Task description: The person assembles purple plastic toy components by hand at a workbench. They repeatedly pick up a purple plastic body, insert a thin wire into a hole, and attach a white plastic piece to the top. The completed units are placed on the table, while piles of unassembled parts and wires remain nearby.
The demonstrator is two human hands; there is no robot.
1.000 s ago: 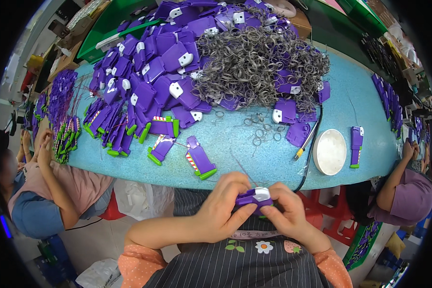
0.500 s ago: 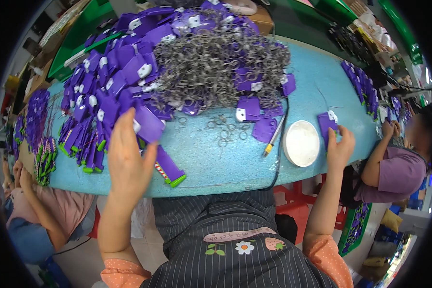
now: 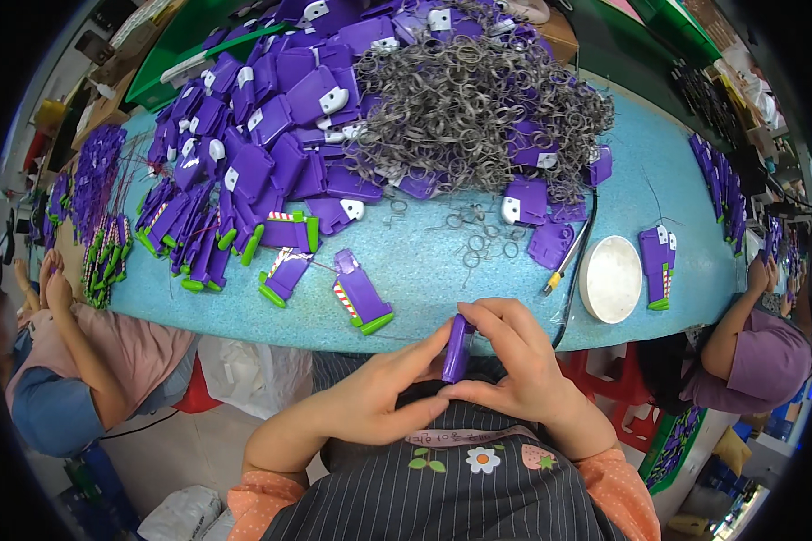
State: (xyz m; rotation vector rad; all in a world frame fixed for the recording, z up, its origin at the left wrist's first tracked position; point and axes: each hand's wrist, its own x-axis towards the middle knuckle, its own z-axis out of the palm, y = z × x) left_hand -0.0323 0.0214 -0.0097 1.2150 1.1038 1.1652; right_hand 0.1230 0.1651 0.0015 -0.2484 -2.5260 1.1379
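In front of my apron, my right hand (image 3: 519, 361) pinches a purple plastic toy part (image 3: 457, 350) between thumb and fingers, its narrow edge turned up. The fingertips of my left hand (image 3: 379, 388) press against the part's other side, thumb low. Just past the table edge lies a purple wing-shaped piece (image 3: 361, 290) with a green end and a red-and-white striped strip. Beyond it rises a large heap of flat purple parts with white rounded tips (image 3: 271, 167). A tangle of grey metal ring-shaped pieces (image 3: 478, 108) covers the heap's right side.
A white round dish (image 3: 611, 279) stands on the blue table (image 3: 424, 307). Beside it lie a yellow-tipped pen-like tool (image 3: 558, 275) with a black cable and two striped, green-ended purple pieces (image 3: 659, 266). People sit working at left and right.
My left hand has come from the heap and my right from the table's right side. They now meet at a purple part. The piece at right lies released; the view has shifted.
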